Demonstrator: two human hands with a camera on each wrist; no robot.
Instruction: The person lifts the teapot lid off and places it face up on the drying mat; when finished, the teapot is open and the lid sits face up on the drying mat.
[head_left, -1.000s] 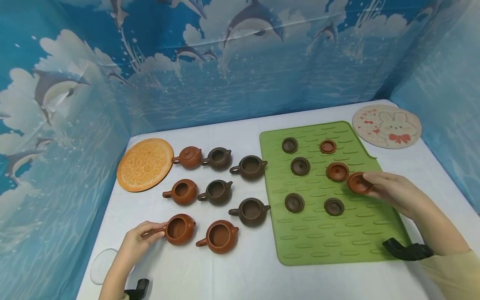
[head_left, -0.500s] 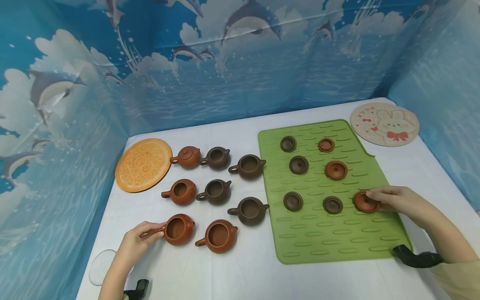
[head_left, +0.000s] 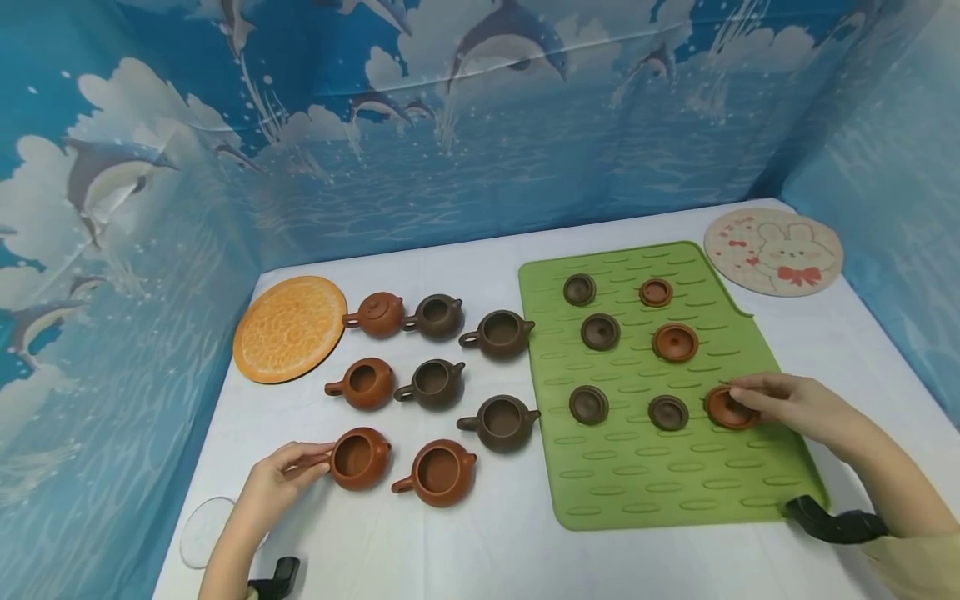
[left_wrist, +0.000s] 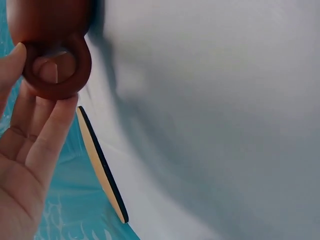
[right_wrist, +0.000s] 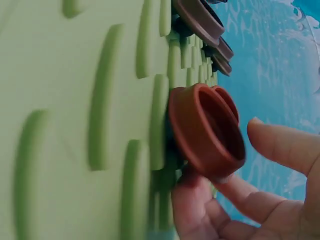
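Note:
My left hand pinches the ring handle of a reddish-brown clay teapot, which has no lid on it. In the left wrist view, thumb and fingers lie against the teapot's handle. On the green mat, a reddish clay lid lies with its hollow side up. My right hand is at this lid's right edge. The right wrist view has the fingers close under the lid's rim, with a gap between thumb and rim. Another reddish lidless teapot stands right of the left hand.
Several more teapots stand in rows, reddish ones and dark brown ones; one red teapot wears its lid. Other lids lie upturned on the mat. An orange-slice coaster and a rabbit coaster flank them; a clear disc lies near the left forearm.
My right hand has brought the reddish lid nearer and slightly right, down onto the mat beside a small dark lid. My left hand stays at the teapot's handle.

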